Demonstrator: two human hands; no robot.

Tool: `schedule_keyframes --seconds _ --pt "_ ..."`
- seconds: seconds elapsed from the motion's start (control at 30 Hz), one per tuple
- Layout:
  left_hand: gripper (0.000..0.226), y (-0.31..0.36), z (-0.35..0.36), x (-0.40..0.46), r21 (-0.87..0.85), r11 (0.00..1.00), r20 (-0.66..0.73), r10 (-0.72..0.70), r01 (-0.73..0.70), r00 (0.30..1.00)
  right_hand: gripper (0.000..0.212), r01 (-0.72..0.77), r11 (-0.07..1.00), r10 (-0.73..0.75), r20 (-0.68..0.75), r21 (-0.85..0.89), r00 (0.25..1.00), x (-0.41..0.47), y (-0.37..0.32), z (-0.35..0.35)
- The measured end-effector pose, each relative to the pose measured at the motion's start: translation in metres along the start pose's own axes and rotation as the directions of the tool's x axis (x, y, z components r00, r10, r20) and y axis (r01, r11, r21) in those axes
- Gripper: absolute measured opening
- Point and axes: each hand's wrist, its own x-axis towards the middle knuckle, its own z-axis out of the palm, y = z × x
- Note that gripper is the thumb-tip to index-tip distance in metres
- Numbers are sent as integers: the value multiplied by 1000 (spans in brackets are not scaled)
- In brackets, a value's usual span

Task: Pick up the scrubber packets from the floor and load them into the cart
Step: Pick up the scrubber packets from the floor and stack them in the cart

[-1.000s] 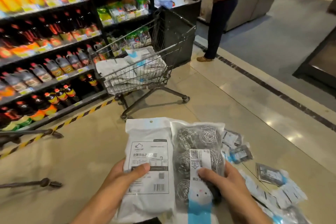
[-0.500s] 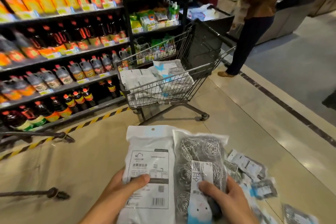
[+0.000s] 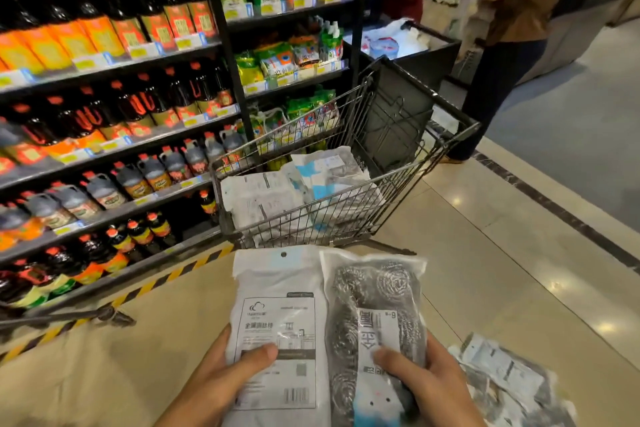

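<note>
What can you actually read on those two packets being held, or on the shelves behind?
"6", upside down: label of the clear packet in the right hand.
Chinese heading, barcode and cloud logo on the white packet in the left hand: too blurred to quote.
Shelf price tags and bottle labels: unreadable.

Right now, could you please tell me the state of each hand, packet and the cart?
left hand: grips white packet
right hand: grips clear scrubber packet
cart: upright, partly loaded with packets
floor packets: lying loose, not yet picked up
</note>
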Motion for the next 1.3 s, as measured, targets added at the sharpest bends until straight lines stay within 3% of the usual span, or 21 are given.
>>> schedule_keyframes --seconds 0.07,0.23,0.37,0.4,0.5,0.53,0.6,0.7,0.8,0.93,1.07,1.2,1.3 --pt "46 22 0 25 -6 1000 -4 -7 7 1000 55 0 1000 0 19 -1 1000 26 -20 8" --pt "91 74 -2 74 13 1000 -2 19 -19 1000 49 -14 999 16 69 -30 997 89 -70 34" --pt "69 100 -5 114 14 1000 -8 27 -27 1000 51 -33 999 37 91 -38 995 126 -101 56" --pt "73 107 -8 126 16 1000 -16 15 -14 1000 52 -33 999 37 93 -42 995 135 -108 62" --pt "112 131 -19 168 89 996 -14 14 -13 1000 50 -41 999 41 53 -15 998 167 -125 82" --pt "115 140 -22 182 118 993 -20 15 -12 1000 51 -44 999 45 44 -20 998 177 -130 90" --pt "96 157 -29 212 169 986 -13 4 -2 1000 56 -41 999 41 18 -12 999 197 -137 106" --pt "35 188 -37 259 198 980 40 -42 34 998 51 -48 998 51 -76 37 996 228 -146 130" --pt "29 217 -50 309 244 967 78 -94 73 992 51 -64 996 75 -191 64 979 256 -153 153" --pt "75 257 -57 380 329 942 136 -125 74 983 49 -69 994 94 -315 90 944 289 -173 178" --pt "51 292 -40 450 361 932 179 -112 41 977 46 -62 980 128 -357 191 925 330 -195 182" --pt "67 323 -12 537 447 893 237 -67 -47 969 51 -47 954 165 -388 297 907 396 -211 176" --pt "33 329 5 607 488 868 218 -19 -92 976 46 -24 952 147 -389 304 910 454 -210 164"
